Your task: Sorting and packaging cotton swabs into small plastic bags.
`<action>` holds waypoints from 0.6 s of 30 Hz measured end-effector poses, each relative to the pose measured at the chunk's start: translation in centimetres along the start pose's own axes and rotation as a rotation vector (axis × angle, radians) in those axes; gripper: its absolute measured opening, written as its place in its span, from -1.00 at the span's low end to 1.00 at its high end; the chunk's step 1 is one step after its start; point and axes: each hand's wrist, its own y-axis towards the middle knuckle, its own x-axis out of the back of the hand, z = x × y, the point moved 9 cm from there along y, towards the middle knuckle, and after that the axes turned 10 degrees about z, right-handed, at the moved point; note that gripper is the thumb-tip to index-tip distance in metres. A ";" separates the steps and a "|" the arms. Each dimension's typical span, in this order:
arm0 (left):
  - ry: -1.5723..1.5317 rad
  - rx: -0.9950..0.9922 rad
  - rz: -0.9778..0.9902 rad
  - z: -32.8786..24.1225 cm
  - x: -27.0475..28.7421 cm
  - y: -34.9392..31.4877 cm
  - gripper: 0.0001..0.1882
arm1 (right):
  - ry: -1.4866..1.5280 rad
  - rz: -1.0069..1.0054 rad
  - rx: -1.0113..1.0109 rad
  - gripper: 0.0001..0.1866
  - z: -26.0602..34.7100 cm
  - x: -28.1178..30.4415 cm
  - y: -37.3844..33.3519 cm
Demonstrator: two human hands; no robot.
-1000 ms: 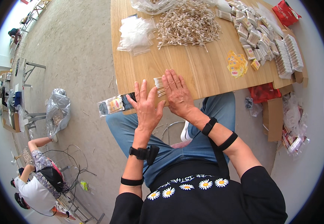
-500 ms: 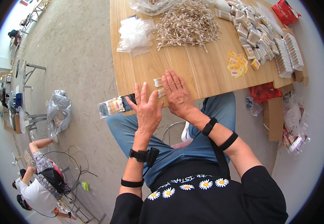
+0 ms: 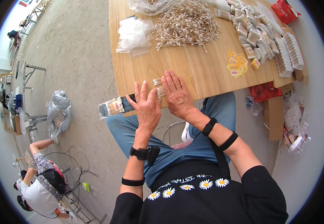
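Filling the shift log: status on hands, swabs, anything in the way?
Right hand flat over two small swab groups, hiding their right ends. Left hand open beside them. Swab packet left of that hand.

The light-brown, wood-grained table (image 3: 203, 71) is carrying a loose heap of white-tipped cotton swabs (image 3: 186, 26). Flat clear plastic bags (image 3: 132, 35) are lying left of the heap, small yellow cards (image 3: 236, 65) and piled whitish swab packets (image 3: 254, 36) right. Several aligned swabs (image 3: 157, 81) are lying near the front edge.
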 end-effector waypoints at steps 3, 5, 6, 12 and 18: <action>0.001 0.004 -0.028 0.2 0.3 0.3 -0.61 | -0.003 0.010 0.002 -0.25 0.0 0.0 0.0; 0.000 0.011 -0.027 0.4 0.3 0.9 -0.61 | 0.008 -0.002 0.003 -0.25 0.0 0.0 0.0; -0.001 0.018 -0.026 0.5 0.3 1.2 -0.62 | 0.008 -0.001 0.002 -0.25 0.0 0.0 0.0; -0.032 0.037 -0.031 0.9 0.0 1.6 -0.63 | 0.014 -0.007 0.006 -0.26 0.1 0.1 0.0; -0.037 0.042 -0.009 0.7 -0.4 0.9 -0.62 | 0.023 -0.010 0.001 -0.27 0.0 0.1 0.0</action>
